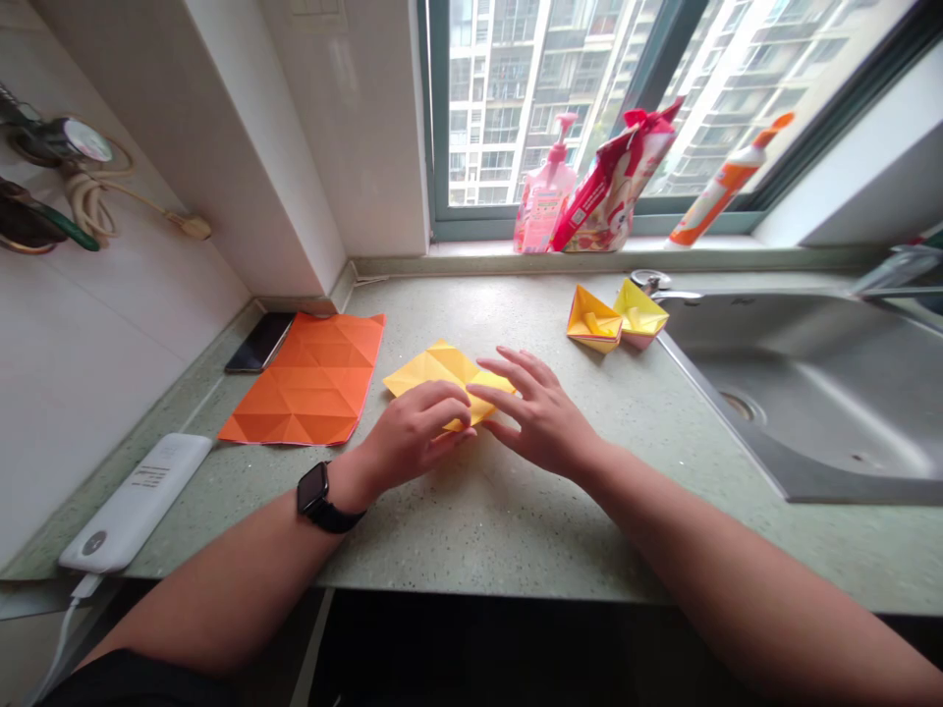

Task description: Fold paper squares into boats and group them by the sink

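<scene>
A folded sheet of yellow origami paper lies on the speckled green countertop, its near part under my hands. My left hand curls over its near edge and holds it, with a black smartwatch on that wrist. My right hand rests just beside it, fingers spread, with the fingertips at or on the paper's right side. Left of the yellow paper lies a creased orange paper sheet. Two folded paper boats stand farther ahead, apart from both hands.
A black phone and a white power bank lie along the wall side. A steel sink with a faucet is set at the right. A pink soap dispenser, red bag and orange tube stand on the windowsill.
</scene>
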Tool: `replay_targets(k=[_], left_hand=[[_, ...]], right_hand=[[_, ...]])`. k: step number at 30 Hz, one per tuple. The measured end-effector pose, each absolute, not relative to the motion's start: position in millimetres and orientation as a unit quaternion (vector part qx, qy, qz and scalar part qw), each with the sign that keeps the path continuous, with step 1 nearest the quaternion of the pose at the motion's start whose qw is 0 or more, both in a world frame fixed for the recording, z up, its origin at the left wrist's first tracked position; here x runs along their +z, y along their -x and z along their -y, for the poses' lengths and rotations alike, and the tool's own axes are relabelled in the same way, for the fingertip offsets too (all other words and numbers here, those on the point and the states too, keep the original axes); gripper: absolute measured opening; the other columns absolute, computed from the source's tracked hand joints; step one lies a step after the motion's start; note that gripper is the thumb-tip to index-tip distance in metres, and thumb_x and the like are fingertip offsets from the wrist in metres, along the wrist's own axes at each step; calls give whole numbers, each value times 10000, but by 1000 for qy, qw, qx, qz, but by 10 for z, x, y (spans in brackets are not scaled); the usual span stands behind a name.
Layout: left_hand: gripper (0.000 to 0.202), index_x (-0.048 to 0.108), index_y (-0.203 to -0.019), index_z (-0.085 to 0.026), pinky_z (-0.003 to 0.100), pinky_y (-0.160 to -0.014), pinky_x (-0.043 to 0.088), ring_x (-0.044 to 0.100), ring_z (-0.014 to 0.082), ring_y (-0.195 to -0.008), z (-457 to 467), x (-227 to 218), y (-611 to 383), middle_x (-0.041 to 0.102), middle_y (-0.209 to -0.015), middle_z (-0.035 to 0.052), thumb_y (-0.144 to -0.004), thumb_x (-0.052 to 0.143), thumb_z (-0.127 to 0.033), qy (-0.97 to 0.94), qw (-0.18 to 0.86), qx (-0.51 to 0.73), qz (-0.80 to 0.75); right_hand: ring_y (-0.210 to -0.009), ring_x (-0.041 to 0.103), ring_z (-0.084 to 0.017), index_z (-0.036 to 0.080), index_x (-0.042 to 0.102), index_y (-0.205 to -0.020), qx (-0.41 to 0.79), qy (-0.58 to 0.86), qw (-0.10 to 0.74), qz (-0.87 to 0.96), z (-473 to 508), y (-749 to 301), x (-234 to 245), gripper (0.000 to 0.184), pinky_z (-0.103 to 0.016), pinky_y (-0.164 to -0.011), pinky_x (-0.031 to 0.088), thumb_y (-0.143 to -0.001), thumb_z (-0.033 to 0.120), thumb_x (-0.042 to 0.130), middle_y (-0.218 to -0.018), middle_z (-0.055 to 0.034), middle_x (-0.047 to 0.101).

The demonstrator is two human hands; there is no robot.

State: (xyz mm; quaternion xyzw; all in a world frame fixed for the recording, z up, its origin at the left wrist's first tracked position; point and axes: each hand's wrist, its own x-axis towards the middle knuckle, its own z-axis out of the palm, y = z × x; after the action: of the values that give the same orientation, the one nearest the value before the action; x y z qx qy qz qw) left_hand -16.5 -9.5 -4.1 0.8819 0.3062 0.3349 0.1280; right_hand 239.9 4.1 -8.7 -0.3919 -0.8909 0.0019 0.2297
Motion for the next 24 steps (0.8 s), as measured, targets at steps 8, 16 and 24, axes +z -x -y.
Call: replay_targets(k=[8,16,24], left_hand=[[346,667,-1309,-232,480,-1139,561,663,309,-1300,14,-150,228,700,-1373,126,-971,739,-236,-896,159,216,-354],[176,834,-1028,-245,416,-1029,591,736,242,-1059,-45,-182,246,775,-1239,75,-1003,665,-200,-894,133,199,-379],[169,828,-916,-234,441,-1064,580,733,256,-1098,-25,-173,245,778,-1254,85,-1024,713,-297,-892,166,207,-366]], right_hand=[[-1172,729,-267,313,866,-1055,38,379,197,903,-194,-2486,-207,266,-503,-1093,545,-954,120,715,-1238,-40,829],[-1063,739,-240,303,862,-1068,80,373,154,912,-208,-2488,-188,291,-413,-969,571,-949,102,689,-1157,-42,836],[-1026,741,-226,252,823,-970,105,393,110,907,-317,-2616,-112,234,-373,-957,566,-903,93,664,-1134,-52,822]])
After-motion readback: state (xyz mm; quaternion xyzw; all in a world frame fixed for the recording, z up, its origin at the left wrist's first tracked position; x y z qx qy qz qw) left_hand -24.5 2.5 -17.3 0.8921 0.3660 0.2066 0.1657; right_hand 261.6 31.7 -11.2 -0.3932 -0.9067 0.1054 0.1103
